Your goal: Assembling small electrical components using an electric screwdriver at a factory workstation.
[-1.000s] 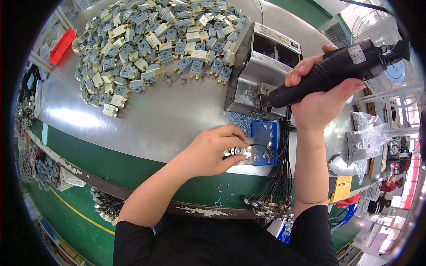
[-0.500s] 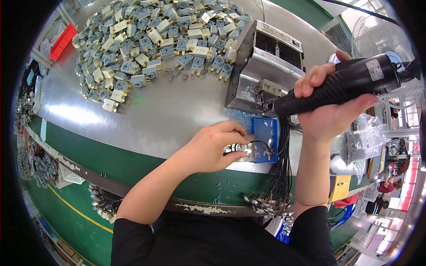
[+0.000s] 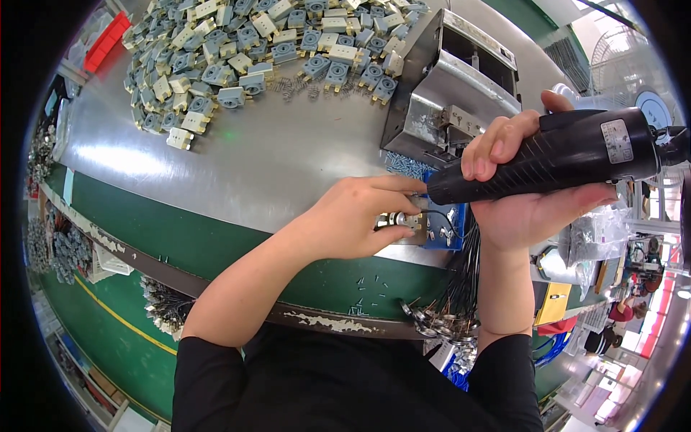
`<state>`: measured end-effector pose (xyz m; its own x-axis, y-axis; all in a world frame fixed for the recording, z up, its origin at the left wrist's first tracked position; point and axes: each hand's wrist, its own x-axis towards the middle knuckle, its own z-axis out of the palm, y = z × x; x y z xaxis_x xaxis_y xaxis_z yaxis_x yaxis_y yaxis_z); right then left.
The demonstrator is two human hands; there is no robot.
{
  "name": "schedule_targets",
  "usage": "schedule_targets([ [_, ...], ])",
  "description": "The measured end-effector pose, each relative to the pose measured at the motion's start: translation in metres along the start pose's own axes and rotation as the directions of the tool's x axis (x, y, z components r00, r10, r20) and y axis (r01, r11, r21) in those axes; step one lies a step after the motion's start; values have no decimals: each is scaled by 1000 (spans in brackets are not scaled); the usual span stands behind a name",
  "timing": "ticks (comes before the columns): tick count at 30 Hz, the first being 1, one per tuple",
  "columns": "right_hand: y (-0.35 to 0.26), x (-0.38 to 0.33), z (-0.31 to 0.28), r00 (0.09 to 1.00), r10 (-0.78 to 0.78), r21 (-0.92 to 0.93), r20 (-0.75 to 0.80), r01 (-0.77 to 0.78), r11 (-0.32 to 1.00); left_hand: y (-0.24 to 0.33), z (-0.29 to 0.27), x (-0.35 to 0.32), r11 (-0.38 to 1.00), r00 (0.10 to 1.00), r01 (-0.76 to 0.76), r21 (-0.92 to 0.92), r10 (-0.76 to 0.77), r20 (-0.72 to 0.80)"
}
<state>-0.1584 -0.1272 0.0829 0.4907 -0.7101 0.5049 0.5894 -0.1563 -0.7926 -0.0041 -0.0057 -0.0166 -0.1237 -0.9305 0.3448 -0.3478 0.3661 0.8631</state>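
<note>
My left hand [image 3: 349,216] is low over the table's near edge, its fingers and thumb closed around a small silver part [image 3: 393,221] with a black wire. My fingers hide some of the part. My right hand [image 3: 511,219] grips a black electric screwdriver [image 3: 568,151], held slantwise with its front end pointing left. That front end is close to my left fingertips; whether it touches the part is not visible. Under the screwdriver and beside my left fingers sits a blue tray [image 3: 455,229] of small metal pieces, partly covered.
Grey and cream switch-like housings [image 3: 237,57] are heaped at the back left, with loose springs [image 3: 313,91] before them. A metal fixture box [image 3: 432,93] stands behind the screwdriver, small screws [image 3: 407,165] at its foot. Black wires with metal discs [image 3: 443,320] hang over the near edge.
The screwdriver has come left, so its front end is now close to my left fingers and over part of the blue tray. My left hand keeps its hold; the whole view has shifted slightly.
</note>
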Motion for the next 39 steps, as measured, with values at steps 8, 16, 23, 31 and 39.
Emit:
schedule_targets([
  [8, 1, -2, 4, 1000, 15, -15, 18, -15, 1000, 0, 0, 1, 1000, 1000, -25, -17, 26, 17],
  [16, -1, -2, 1, 999, -9, -20, 47, 10, 1000, 3, -2, 3, 999, 998, 36, -33, -35, 43],
  [23, 3, -9, 0, 991, -23, 12, 135, 21, 1000, 1, -2, 2, 996, 997, 77, -43, -76, 34],
  [31, 2, -8, -2, 987, -39, 94, 153, 25, 995, 3, -2, 5, 996, 996, 76, -42, -74, 39],
  [39, 2, -6, -1, 986, -42, 76, 163, 30, 997, 6, -4, 5, 994, 993, 102, -41, -100, 61],
])
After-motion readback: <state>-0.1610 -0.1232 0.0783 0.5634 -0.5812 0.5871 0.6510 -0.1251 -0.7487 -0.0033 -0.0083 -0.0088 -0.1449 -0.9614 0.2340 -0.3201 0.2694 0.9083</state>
